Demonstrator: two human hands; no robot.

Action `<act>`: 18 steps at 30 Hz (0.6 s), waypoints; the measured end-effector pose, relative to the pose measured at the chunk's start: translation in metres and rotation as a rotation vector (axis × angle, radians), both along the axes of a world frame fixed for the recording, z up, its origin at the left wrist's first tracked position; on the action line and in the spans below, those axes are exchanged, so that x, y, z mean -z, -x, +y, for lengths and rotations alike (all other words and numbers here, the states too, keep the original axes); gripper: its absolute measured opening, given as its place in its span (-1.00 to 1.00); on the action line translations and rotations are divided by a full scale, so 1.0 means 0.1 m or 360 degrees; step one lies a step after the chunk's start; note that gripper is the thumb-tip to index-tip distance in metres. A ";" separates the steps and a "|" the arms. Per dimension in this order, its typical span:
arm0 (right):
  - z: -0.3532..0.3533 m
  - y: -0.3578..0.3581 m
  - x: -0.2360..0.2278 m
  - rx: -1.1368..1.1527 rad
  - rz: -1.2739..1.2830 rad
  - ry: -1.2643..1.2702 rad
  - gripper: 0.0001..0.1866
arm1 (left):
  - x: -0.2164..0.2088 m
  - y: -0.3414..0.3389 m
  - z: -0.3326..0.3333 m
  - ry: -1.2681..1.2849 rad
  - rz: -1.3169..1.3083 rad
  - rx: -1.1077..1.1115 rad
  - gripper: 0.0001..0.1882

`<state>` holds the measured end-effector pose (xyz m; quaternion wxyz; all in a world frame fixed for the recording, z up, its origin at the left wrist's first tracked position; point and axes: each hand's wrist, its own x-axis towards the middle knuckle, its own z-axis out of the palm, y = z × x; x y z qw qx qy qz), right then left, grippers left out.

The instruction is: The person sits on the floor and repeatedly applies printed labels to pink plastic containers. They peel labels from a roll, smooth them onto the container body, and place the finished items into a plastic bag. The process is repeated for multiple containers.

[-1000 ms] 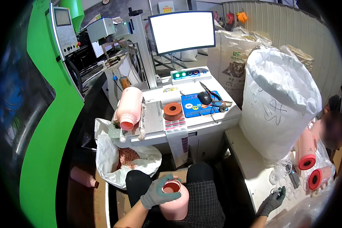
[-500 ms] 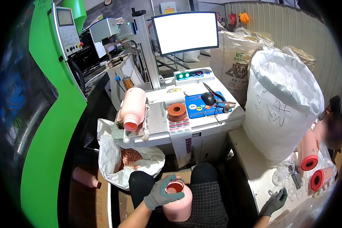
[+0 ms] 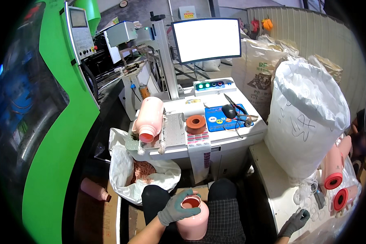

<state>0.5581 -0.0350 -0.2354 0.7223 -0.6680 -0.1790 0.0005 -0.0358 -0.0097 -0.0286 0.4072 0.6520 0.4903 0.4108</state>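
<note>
A pink wide-mouthed bottle stands nearly upright on my lap, its open mouth facing up. My left hand, in a grey glove, is wrapped round its neck and shoulder. Over the bench at the right, my gloved right hand has its fingers drawn together beside several clear rings. Whatever is between those fingertips, if anything, is too small to make out. Another pink bottle lies on its side on the machine table, mouth toward me.
A tape roll, a mouse and pliers rest on the white table. A tall white sack stands on the right bench beside red-ended pink bottles. A bag of pink scraps sits before the table; a pink bottle lies lower left.
The view has shifted slightly, so the scene sits a little lower and further right. My right hand's fingers have drawn closer together by the rings. My left hand keeps its hold on the bottle.
</note>
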 end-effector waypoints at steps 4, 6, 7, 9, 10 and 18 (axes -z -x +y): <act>0.05 0.17 -0.17 -0.0065 0.0177 -0.0162 -0.89 | 0.02 -0.01 -0.01 0.0010 0.0049 -0.0034 -0.24; 0.04 0.09 -0.07 -0.0038 0.0096 -0.0089 -0.87 | 0.02 -0.01 -0.03 0.0040 0.0011 -0.0039 -0.23; 0.02 0.03 -0.04 -0.0015 0.0049 -0.0063 -0.87 | 0.02 -0.02 -0.02 0.0044 -0.0015 -0.0032 -0.22; 0.02 -0.05 0.05 -0.0030 0.0023 -0.0021 -0.88 | 0.00 -0.01 -0.02 0.0026 0.0035 -0.0030 -0.22; 0.04 -0.03 0.05 -0.0041 0.0016 -0.0001 -0.89 | -0.01 0.01 -0.03 0.0015 0.0065 -0.0034 -0.22; -0.04 0.20 -0.08 -0.0010 0.0091 -0.0082 -0.88 | -0.03 0.00 0.00 -0.0029 0.0021 -0.0006 -0.23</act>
